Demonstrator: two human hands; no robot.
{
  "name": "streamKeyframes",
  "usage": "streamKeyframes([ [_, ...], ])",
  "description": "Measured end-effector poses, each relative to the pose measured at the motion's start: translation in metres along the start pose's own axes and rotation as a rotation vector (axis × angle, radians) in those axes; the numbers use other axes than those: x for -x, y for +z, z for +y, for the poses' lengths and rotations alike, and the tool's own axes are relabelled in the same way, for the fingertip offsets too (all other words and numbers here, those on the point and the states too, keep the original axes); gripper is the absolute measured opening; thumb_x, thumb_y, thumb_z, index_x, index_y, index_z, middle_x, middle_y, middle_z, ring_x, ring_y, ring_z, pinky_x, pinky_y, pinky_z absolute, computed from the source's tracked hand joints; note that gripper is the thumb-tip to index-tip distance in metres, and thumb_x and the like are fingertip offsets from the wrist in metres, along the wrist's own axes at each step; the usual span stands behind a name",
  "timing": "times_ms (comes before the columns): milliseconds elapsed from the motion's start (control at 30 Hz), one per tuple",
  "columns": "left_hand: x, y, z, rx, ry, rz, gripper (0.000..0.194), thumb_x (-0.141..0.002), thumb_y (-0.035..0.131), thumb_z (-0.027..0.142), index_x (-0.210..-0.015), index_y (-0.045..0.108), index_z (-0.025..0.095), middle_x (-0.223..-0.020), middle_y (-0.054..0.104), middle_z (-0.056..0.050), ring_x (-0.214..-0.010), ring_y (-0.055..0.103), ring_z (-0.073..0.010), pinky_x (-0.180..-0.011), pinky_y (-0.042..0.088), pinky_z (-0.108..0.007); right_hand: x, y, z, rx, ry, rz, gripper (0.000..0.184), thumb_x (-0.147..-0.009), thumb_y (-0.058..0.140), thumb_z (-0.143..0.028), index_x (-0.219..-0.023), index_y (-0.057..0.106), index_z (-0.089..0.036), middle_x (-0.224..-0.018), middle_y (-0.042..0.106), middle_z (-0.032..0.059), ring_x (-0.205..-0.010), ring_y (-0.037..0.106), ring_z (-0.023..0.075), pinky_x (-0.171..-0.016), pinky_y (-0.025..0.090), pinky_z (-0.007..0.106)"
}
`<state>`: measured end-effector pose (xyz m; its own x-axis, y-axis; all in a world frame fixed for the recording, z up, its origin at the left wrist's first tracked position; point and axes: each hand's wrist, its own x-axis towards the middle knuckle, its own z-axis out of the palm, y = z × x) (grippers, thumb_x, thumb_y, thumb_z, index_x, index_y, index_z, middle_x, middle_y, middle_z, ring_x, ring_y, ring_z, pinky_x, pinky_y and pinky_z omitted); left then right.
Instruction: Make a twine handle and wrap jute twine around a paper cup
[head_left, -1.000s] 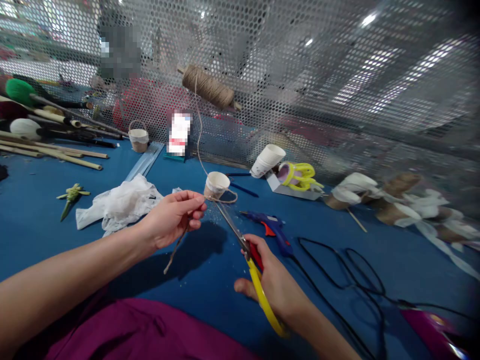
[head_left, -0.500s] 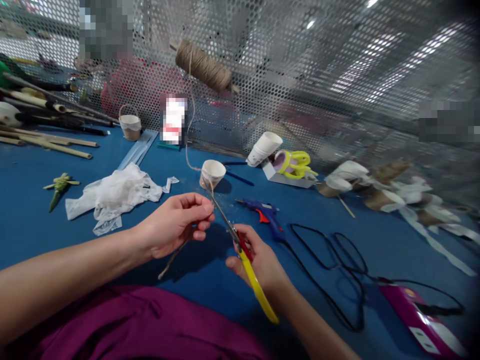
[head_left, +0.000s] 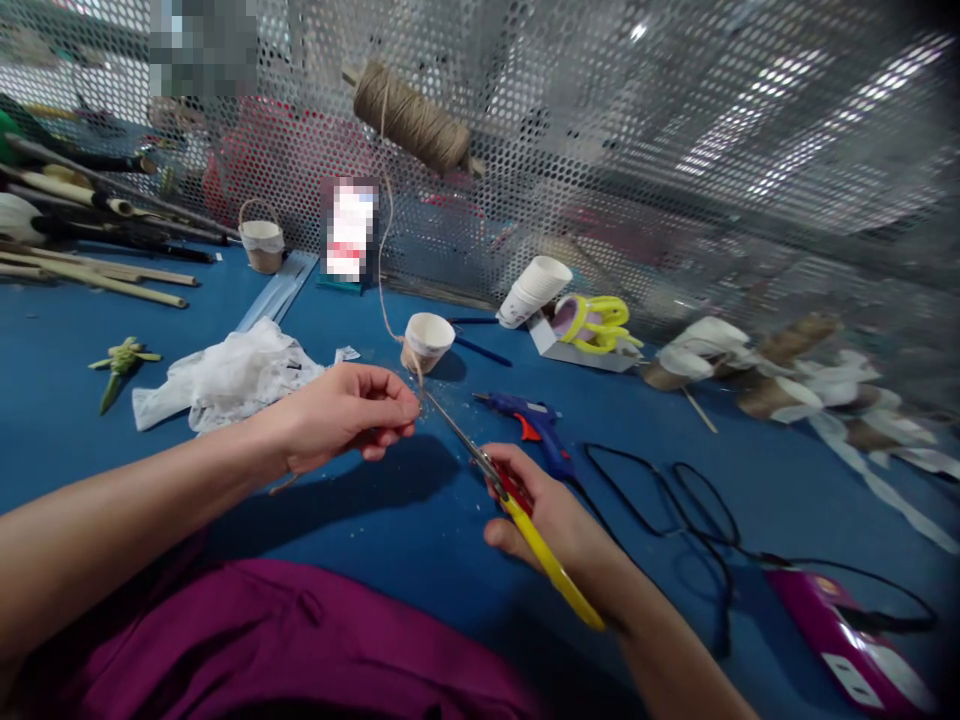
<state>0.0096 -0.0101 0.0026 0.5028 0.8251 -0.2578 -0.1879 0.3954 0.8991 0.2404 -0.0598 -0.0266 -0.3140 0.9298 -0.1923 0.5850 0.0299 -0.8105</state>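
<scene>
Left hand [head_left: 356,412]: thumb and fingertips meet in a closed pinch on twine [head_left: 384,290], which runs from the spool [head_left: 411,117] past the left side of the lace-trimmed cup [head_left: 427,355]. A loose end shows below the wrist. Right hand [head_left: 547,510]: fingers curl round the handles of the scissors [head_left: 491,476], thumb extended leftward; how far the blades are parted cannot be told.

The cup stands upright on the blue tabletop [head_left: 420,540], just beyond the left fingertips and blade tips. The perforated screen [head_left: 600,130] bounds the rear; purple fabric [head_left: 300,640] hides part of the near edge. Below both hands, bare tabletop reaches to that fabric.

Room is tighter elsewhere: white lace [head_left: 229,375] lies just beside the left forearm, and the glue gun [head_left: 536,425] just beyond the right hand. Its black cord [head_left: 720,530] loops toward the power strip [head_left: 832,625].
</scene>
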Motion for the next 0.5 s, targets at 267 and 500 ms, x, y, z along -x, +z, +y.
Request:
streamKeyframes([
  [267, -0.0049, -0.0076, 0.0004, -0.014, -0.158, -0.084, 0.005, -0.062, 0.065, 0.009, -0.063, 0.061, 0.010, -0.054, 0.058, -0.003, -0.039, 0.045, -0.0058, -0.034, 0.032, -0.015, -0.0012, 0.0027, -0.0069, 0.177, -0.012, 0.095, 0.044, -0.062, 0.067, -0.045, -0.094, 0.050, -0.020, -0.073, 0.046, -0.0022, -0.057, 0.036, 0.0105, -0.052, 0.037, 0.022],
  [500, -0.0056, -0.0084, -0.0010, -0.030, -0.171, -0.130, 0.003, -0.062, 0.062, 0.006, -0.061, 0.062, 0.009, -0.053, 0.059, -0.004, -0.038, 0.046, -0.0059, -0.034, 0.035, -0.015, 0.0001, 0.0053, -0.0089, 0.269, -0.030, 0.130, 0.035, -0.062, 0.066, -0.042, -0.088, 0.055, -0.021, -0.069, 0.048, -0.0022, -0.057, 0.040, 0.0111, -0.053, 0.039, 0.022],
])
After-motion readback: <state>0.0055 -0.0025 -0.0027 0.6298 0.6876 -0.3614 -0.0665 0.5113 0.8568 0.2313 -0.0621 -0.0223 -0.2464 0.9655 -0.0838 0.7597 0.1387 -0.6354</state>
